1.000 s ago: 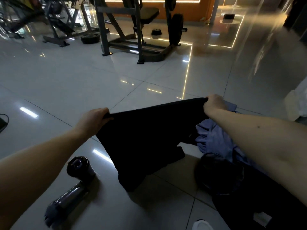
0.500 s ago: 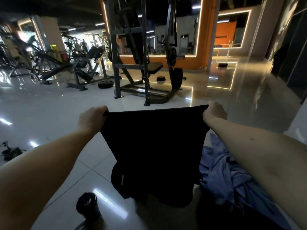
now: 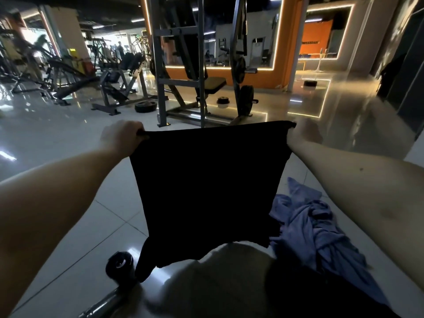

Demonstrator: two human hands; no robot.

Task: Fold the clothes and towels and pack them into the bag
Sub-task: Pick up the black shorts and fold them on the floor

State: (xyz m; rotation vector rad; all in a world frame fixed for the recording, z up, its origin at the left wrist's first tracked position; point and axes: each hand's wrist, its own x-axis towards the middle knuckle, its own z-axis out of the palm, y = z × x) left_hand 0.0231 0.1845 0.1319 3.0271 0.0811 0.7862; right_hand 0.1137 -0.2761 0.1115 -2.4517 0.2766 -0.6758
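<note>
A black garment (image 3: 206, 187) hangs stretched in the air in front of me, its lower edge just above the floor. My left hand (image 3: 121, 136) grips its top left corner. My right hand (image 3: 305, 133) grips its top right corner. Both arms reach forward at about the same height. A crumpled blue cloth (image 3: 319, 228) lies on the tiled floor below my right forearm. A dark shape, possibly the bag (image 3: 309, 292), lies at the bottom right; I cannot make out its opening.
A dark cylindrical bottle (image 3: 119, 267) lies on the floor at the lower left, partly behind the garment's hem. A weight rack with bench (image 3: 206, 83) stands ahead, with loose weight plates (image 3: 145, 106) around it. More gym machines (image 3: 57, 72) fill the far left.
Both hands have lifted the black garment from the floor until it hangs spread out between them. My view has tilted upward and shows more of the gym.
</note>
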